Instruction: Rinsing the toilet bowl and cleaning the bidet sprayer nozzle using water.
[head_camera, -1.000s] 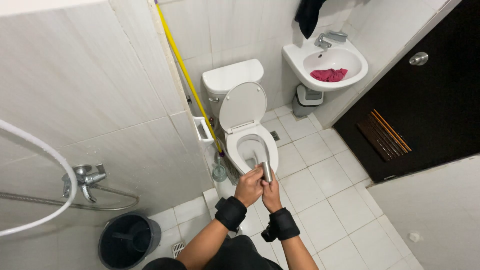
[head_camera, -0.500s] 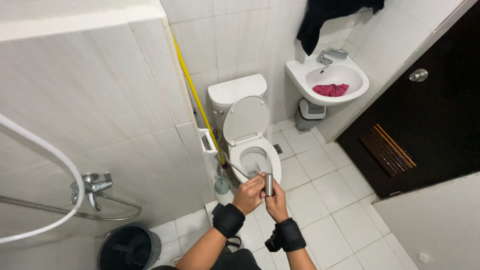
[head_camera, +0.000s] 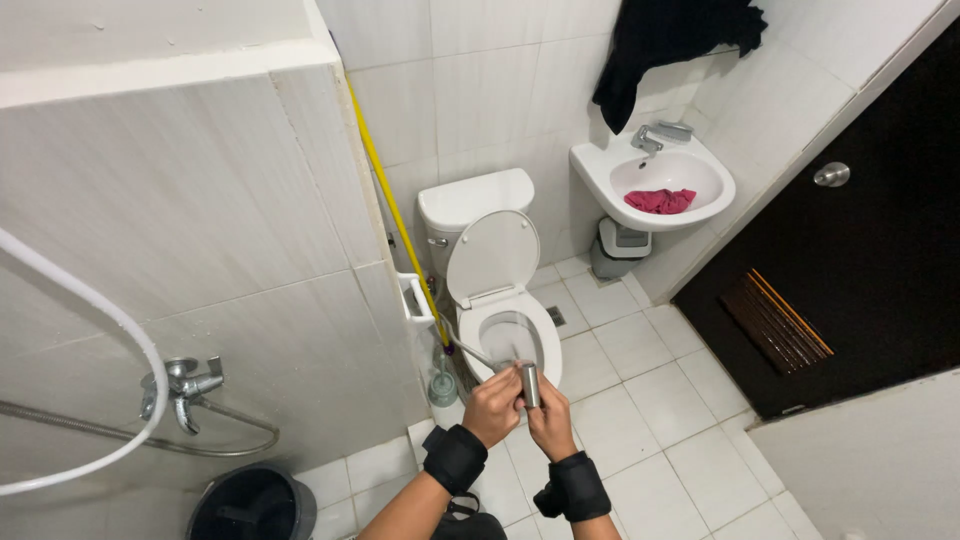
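Both hands, left hand (head_camera: 493, 405) and right hand (head_camera: 548, 415), have risen toward the toilet (head_camera: 505, 300) rim, gripping 1 metal sprayer (head_camera: 531, 384); keep its nozzle aimed inside the bowl.

We see an evenly, brightly lit view with soft, faint shadows and no clear light source. Mild glare sits on the white wall tiles (head_camera: 480, 90) at upper centre. Lines bow towards the frame edges; focus stays sharp throughout.
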